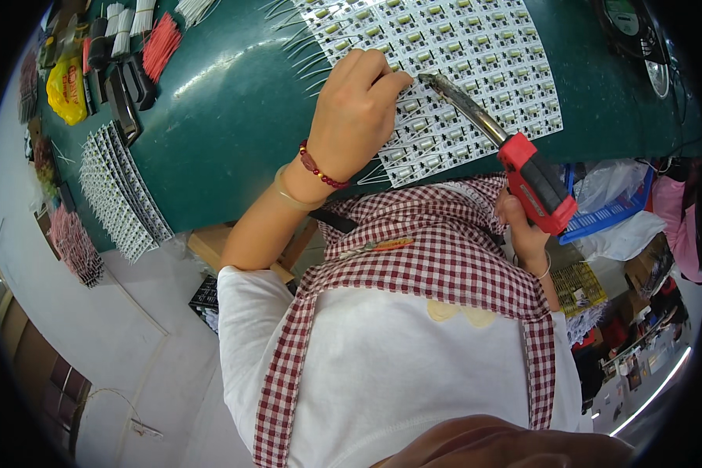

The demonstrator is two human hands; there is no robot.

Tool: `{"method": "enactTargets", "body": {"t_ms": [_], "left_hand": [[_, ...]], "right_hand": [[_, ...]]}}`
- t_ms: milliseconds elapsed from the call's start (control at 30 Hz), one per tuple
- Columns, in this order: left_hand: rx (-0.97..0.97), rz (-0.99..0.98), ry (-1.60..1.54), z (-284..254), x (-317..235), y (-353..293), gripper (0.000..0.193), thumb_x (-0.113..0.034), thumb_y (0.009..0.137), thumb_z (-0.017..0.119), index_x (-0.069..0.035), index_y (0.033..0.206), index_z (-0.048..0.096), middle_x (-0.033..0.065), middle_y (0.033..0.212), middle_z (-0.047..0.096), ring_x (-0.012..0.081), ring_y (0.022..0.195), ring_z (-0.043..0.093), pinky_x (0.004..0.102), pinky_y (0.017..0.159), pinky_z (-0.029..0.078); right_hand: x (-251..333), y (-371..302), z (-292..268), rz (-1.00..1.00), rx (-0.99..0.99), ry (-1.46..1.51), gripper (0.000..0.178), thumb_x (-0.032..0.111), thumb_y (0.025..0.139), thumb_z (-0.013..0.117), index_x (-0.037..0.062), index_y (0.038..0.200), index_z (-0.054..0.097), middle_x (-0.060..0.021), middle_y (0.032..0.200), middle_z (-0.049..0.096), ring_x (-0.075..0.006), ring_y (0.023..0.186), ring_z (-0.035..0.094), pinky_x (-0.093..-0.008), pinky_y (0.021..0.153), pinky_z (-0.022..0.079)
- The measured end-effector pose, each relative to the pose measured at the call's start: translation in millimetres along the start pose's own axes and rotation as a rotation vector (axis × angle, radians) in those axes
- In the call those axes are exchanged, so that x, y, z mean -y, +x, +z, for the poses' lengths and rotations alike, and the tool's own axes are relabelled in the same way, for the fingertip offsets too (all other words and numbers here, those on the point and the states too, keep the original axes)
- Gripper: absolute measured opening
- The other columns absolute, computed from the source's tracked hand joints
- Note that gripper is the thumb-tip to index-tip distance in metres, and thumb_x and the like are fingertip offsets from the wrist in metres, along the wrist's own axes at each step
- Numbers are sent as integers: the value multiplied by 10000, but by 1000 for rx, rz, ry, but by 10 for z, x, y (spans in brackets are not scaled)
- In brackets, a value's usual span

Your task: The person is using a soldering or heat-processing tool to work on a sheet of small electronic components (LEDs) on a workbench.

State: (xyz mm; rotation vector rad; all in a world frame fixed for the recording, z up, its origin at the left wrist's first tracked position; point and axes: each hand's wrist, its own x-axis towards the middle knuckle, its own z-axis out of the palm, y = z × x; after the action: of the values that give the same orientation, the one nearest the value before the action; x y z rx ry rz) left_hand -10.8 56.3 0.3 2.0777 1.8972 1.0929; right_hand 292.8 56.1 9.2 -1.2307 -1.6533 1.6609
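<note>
A large white panel of small circuit boards lies on the green table. Thin white wires stick out along its left edge. Over the panel, my left hand is closed in a pinch; whatever lies between the fingertips is too small to make out. My right hand grips a red and black soldering gun by its handle, at the panel's near right side. The gun's metal barrel slants up and left, its dark tip just right of my left fingertips. I cannot tell whether the tip touches the panel.
On the green table, more circuit panels lie overlapped at the left edge. Beyond them are a yellow bag, hand tools and bundles of red wires. A dark device stands far right; below it is a blue basket.
</note>
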Motion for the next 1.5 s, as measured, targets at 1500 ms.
{"method": "enactTargets", "body": {"t_ms": [1500], "left_hand": [[49, -14, 69, -27, -22, -18, 179, 38, 676, 624, -44, 832, 657, 66, 775, 520, 243, 734, 527, 344, 673, 441]], "right_hand": [[365, 337, 31, -166, -213, 288, 471, 315, 937, 560, -49, 1214, 446, -115, 782, 556, -163, 609, 541, -324, 634, 498]]}}
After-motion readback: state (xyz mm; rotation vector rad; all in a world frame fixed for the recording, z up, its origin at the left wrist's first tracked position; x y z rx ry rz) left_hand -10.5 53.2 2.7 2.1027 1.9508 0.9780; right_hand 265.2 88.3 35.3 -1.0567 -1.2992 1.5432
